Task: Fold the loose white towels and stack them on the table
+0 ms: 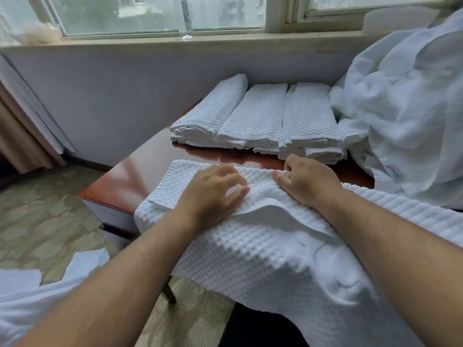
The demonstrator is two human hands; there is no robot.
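Observation:
A loose white waffle-weave towel lies over the near edge of the dark red table and hangs down toward me. My left hand rests on the towel near its far edge, fingers bent and spread over the cloth. My right hand pinches the towel's far edge, fingers curled round a fold. Behind them, three piles of folded white towels sit side by side at the back of the table.
A big heap of unfolded white linen fills the right side. A clear glass bottle stands on the window sill. More white cloth lies low at the left over the carpet. A curtain hangs at far left.

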